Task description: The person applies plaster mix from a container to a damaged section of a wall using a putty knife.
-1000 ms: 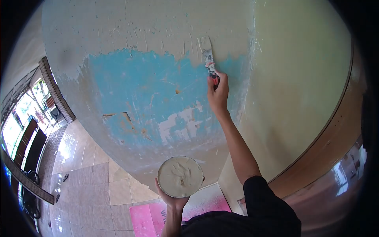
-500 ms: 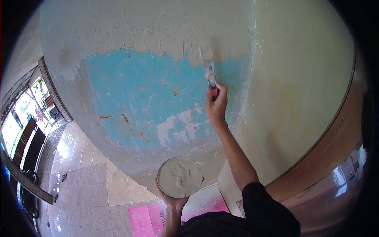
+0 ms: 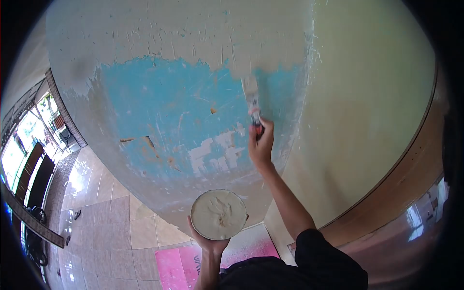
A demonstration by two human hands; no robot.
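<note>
My right hand (image 3: 261, 145) is closed around the red and black handle of a putty knife (image 3: 251, 94). The knife's blade is smeared with pale paste and points up, its tip at the blue patch (image 3: 164, 96) of the wall, just under the grey-beige coated area (image 3: 193, 34). Lower down, my left hand (image 3: 210, 241) supports a round tub (image 3: 193, 223) from beneath, fingers wrapped around its sides. Thick pale putty (image 3: 220, 212) fills the tub, its surface marked by ridges and scoops.
A yellow-green wall (image 3: 367, 106) meets the worked wall at a corner on the right. Below lies a pink and white sheet (image 3: 169, 266) on the tiled floor (image 3: 111, 237). Dark benches (image 3: 36, 176) stand by a bright opening at the left.
My right hand has drawn the putty knife downward and slightly left, off the edge of the coated area onto the blue. The tub stays nearly in place.
</note>
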